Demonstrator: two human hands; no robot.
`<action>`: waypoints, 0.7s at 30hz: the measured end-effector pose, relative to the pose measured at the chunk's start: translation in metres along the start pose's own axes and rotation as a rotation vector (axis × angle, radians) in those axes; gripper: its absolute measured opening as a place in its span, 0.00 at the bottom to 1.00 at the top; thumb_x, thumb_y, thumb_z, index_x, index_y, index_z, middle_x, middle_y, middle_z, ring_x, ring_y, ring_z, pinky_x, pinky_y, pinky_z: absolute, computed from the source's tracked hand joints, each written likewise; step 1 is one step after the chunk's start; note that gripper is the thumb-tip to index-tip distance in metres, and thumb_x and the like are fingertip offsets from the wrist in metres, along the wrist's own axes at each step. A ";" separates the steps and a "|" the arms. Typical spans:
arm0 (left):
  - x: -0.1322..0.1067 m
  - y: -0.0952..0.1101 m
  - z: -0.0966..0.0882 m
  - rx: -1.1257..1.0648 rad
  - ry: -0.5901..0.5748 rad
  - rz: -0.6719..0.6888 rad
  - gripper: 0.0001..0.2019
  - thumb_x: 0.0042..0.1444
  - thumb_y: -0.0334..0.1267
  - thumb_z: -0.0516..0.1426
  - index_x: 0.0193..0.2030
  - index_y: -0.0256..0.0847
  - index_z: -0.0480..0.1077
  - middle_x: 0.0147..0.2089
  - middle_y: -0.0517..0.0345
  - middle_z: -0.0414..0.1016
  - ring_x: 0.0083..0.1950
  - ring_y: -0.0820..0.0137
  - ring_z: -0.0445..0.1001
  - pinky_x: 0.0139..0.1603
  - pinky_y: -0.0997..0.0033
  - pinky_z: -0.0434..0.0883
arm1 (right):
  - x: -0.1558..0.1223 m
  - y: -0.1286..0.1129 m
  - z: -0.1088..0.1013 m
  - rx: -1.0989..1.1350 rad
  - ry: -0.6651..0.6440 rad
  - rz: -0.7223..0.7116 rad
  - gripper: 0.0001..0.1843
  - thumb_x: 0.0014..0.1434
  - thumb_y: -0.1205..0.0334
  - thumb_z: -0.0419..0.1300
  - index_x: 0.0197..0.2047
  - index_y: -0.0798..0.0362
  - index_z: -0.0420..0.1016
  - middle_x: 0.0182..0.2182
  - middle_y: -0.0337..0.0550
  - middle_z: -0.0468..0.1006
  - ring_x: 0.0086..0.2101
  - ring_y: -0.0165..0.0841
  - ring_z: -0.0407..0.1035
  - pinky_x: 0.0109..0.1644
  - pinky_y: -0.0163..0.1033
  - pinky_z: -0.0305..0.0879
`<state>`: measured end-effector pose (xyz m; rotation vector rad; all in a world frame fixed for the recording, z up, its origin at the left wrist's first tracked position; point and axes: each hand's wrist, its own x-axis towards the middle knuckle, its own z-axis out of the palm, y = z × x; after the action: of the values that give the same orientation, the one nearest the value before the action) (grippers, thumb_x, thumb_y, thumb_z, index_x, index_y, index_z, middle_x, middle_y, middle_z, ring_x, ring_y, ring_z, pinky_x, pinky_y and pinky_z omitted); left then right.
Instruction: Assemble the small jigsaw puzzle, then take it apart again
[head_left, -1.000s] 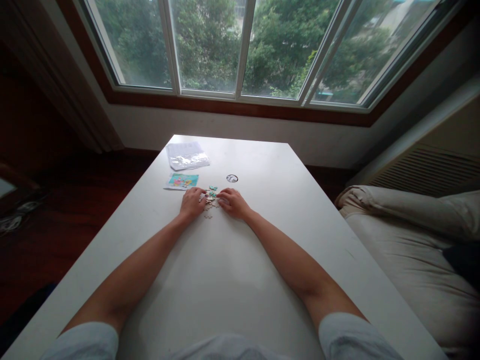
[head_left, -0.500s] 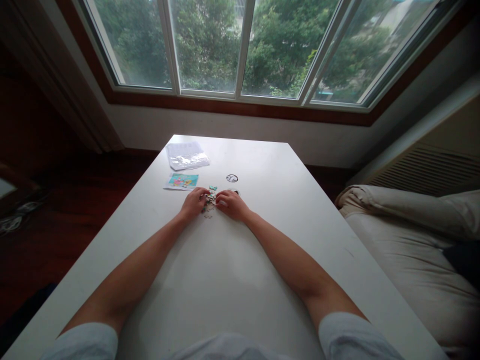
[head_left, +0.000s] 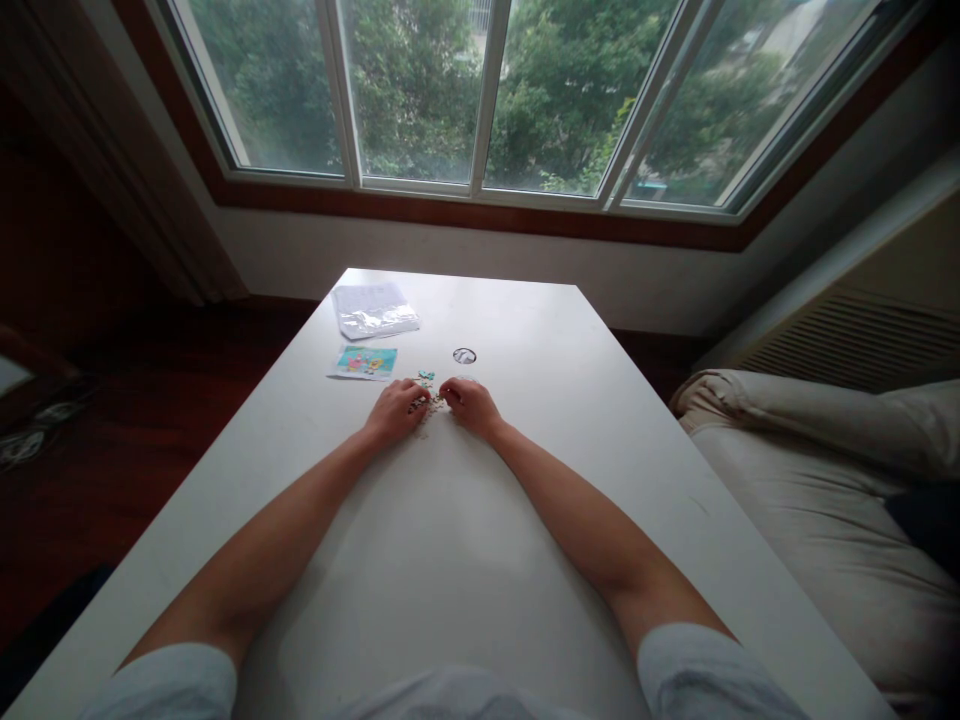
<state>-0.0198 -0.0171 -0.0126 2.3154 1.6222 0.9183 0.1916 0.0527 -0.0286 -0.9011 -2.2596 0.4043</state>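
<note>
Small jigsaw puzzle pieces (head_left: 435, 404) lie in a loose heap on the white table (head_left: 450, 560), between my two hands. My left hand (head_left: 394, 412) rests over the left part of the heap with its fingers curled among the pieces, covering some of them. On the other side, my right hand (head_left: 471, 405) has thumb and fingers drawn together at the heap's right edge; whatever is between the fingertips is too small to make out. A few teal pieces (head_left: 426, 376) lie just beyond the heap.
Left of the heap lies a colourful picture sheet (head_left: 367, 361), with a clear plastic bag (head_left: 376, 311) holding paper behind it. A round hole-like disc (head_left: 465, 356) shows in the tabletop beyond my right hand. A beige sofa (head_left: 817, 500) stands at right, windows ahead.
My left hand has shifted right, over the heap, and its pieces have spread a little to the right. My right hand has moved slightly right, its fingers more tightly drawn together.
</note>
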 end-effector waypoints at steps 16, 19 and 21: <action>0.002 -0.009 -0.001 -0.079 0.132 -0.114 0.10 0.60 0.32 0.56 0.40 0.46 0.79 0.42 0.56 0.81 0.43 0.64 0.78 0.49 0.66 0.71 | -0.002 -0.010 -0.004 0.050 -0.047 -0.172 0.07 0.63 0.66 0.57 0.38 0.53 0.78 0.33 0.42 0.76 0.36 0.30 0.66 0.45 0.34 0.61; 0.003 -0.011 -0.001 -0.105 0.166 -0.145 0.10 0.58 0.31 0.56 0.40 0.45 0.79 0.40 0.57 0.81 0.42 0.65 0.78 0.47 0.67 0.72 | -0.003 -0.019 -0.007 -0.014 -0.145 -0.268 0.06 0.63 0.63 0.60 0.39 0.53 0.78 0.35 0.43 0.76 0.38 0.31 0.66 0.47 0.36 0.61; 0.004 -0.013 -0.001 -0.121 0.187 -0.160 0.10 0.59 0.31 0.56 0.40 0.44 0.79 0.41 0.57 0.81 0.41 0.66 0.78 0.46 0.68 0.73 | -0.003 -0.025 -0.010 -0.076 -0.199 -0.327 0.08 0.61 0.58 0.63 0.41 0.51 0.78 0.38 0.45 0.75 0.40 0.33 0.66 0.49 0.38 0.61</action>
<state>-0.0295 -0.0091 -0.0167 2.0395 1.7389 1.1893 0.1876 0.0331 -0.0106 -0.5301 -2.5642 0.2695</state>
